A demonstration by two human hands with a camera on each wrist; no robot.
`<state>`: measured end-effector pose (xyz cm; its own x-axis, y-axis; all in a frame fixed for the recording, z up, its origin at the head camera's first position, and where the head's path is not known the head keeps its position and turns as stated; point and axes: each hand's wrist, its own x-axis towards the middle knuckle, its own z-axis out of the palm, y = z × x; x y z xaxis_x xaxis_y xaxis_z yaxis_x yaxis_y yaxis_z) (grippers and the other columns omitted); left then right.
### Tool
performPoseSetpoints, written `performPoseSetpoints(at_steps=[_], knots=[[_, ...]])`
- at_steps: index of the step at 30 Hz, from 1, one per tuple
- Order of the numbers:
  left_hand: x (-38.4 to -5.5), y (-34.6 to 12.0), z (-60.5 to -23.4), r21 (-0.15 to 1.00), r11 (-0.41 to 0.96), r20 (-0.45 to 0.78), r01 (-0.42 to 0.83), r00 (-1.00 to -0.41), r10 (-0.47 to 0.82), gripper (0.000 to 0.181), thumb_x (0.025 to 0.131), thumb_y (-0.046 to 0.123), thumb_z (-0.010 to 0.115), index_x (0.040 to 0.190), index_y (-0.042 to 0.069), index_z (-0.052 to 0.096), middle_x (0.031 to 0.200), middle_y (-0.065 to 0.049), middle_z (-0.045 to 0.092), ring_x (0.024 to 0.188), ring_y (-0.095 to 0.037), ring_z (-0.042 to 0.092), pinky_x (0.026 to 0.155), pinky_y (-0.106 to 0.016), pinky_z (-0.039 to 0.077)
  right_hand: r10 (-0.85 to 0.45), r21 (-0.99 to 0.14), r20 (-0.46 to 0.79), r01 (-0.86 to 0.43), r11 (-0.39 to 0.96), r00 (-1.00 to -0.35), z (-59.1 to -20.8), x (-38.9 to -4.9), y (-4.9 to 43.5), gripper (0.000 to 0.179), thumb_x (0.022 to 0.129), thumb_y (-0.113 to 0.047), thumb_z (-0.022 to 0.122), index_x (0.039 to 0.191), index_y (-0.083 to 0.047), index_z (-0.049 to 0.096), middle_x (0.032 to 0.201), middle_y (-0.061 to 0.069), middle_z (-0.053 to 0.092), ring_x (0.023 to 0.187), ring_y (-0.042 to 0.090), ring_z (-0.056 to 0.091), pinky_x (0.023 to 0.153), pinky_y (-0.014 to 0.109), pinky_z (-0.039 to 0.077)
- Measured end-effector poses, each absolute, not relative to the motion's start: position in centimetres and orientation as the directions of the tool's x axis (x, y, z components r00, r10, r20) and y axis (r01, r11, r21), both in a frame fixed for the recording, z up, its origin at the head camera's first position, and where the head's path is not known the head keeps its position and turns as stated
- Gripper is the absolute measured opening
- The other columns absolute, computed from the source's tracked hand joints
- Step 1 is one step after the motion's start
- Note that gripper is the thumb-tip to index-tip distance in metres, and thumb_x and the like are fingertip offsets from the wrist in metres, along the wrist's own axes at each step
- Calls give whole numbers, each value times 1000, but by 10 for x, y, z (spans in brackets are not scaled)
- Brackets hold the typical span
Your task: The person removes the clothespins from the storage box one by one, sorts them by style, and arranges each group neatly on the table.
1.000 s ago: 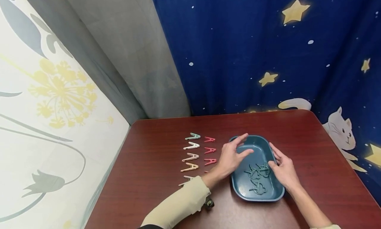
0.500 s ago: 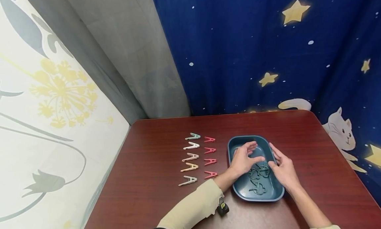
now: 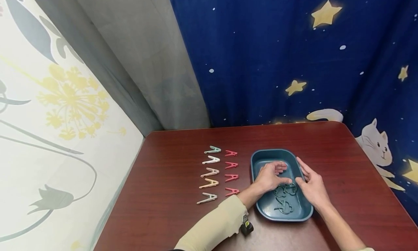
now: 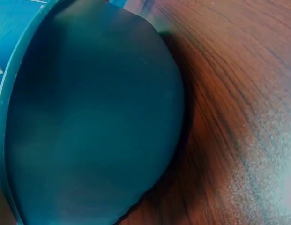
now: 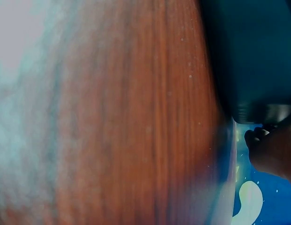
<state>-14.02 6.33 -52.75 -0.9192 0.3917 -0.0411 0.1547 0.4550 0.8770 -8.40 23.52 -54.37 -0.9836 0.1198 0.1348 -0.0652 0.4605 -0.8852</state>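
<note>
A dark blue-green tray [image 3: 267,208] stands at the right of the table in the head view. My right hand [image 3: 312,187] grips its right rim, thumb on the inner side and fingers outside. Inside the tray is my left hand [image 3: 270,176], fingers bent loosely and thumb stretched out, with nothing seen in its grasp. Right below that thumb lie several dark green cloud-like outline pieces [image 3: 283,206]; the left hand overlaps the upper ones. The tray's wall [image 4: 98,117] fills much of the left wrist view. Fingers [image 5: 272,150] show beside the tray in the right wrist view.
Left of the tray, clothespins lie in two columns: pale ones such as a white clothespin [image 3: 211,159] and a yellow clothespin [image 3: 209,183], and red ones like this red clothespin [image 3: 232,191]. The reddish-brown table [image 3: 163,193] ends at a blue starry curtain [image 3: 261,62].
My left hand has moved right and down into the tray, from above its left rim to beside the green pieces. My right hand has stayed on the rim.
</note>
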Motion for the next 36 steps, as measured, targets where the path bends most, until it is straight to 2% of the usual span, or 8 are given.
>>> performPoseSetpoints(at_steps=[13,19,24,29,34,36], knots=[[-138,65,-527,814,550,-78,187,-903,423,46,80,17,96,122,13,77,109,10,79,97,1,71,83,-11,50,128,-892,111,-42,450,-986,-544,-84,236,74,96,10,62,164,-7,38,150,30,51,132,46,54,81,1,40],[-136,68,-529,649,666,-35,369,-859,511,54,77,31,98,125,20,75,111,17,77,98,11,67,85,-5,42,130,-889,115,-44,456,-985,-544,-84,235,74,96,10,64,164,-8,40,148,30,52,130,46,55,80,1,40],[-133,71,-532,485,728,-8,485,-830,558,59,77,41,98,128,28,72,111,24,74,99,14,62,85,-6,40,132,-884,137,-61,464,-982,-546,-84,235,75,94,11,64,163,-7,41,146,30,54,128,44,57,80,1,40],[-131,74,-535,387,740,6,550,-804,594,54,80,45,94,127,32,71,104,26,73,93,14,59,82,-8,39,135,-878,139,-59,474,-981,-546,-84,234,75,93,11,64,163,-8,42,146,28,55,126,38,57,80,2,40],[-131,75,-538,337,732,2,592,-778,628,44,83,46,92,121,34,74,98,28,73,86,14,58,77,-8,40,130,-877,135,-58,477,-982,-546,-84,235,75,94,11,64,163,-8,41,146,28,54,126,38,57,80,2,41],[-131,76,-539,321,725,9,610,-767,641,38,83,45,92,117,35,76,94,28,72,81,14,56,74,-9,41,131,-876,135,-57,478,-982,-546,-84,235,75,95,11,65,163,-9,42,146,28,54,125,32,59,79,2,42]])
